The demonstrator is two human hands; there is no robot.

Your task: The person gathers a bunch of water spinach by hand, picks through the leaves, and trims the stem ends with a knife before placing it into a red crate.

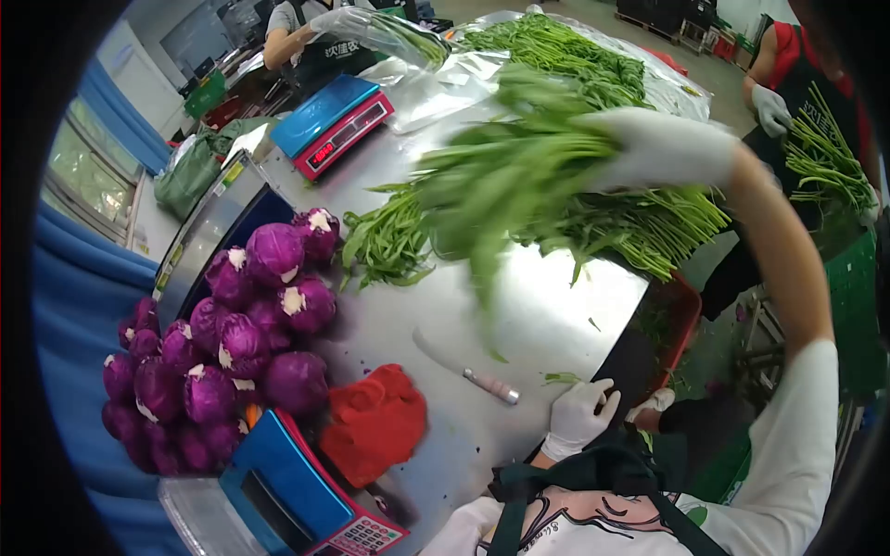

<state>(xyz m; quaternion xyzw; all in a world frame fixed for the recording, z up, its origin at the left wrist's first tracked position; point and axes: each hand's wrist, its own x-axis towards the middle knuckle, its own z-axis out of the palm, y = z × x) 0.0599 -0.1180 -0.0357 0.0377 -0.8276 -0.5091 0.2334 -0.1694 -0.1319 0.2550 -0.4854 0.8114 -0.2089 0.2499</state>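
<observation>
Raised over the table, my right hand (663, 148), in a white glove, is closed round a bunch of leafy greens (519, 157), blurred by motion. The leaves hang to the left and down. My left hand (582, 417), also gloved, is at the near table edge, its fingers loosely curled and apart with nothing visible between them. Beside it on the metal table (565, 315) is a small green scrap (562, 378). A knife (491, 385) with a pale handle lies left of that hand. More stemmed greens (667, 227) lie beneath my right forearm and hand.
Purple cabbages (243, 347) are piled left. A red cloth (375, 424) lies near a blue scale (287, 482); another scale (334, 125) stands farther back. One person (324, 46) handles a bag across the table; another (802, 93) holds greens at right. A red crate (684, 324) stands below the edge.
</observation>
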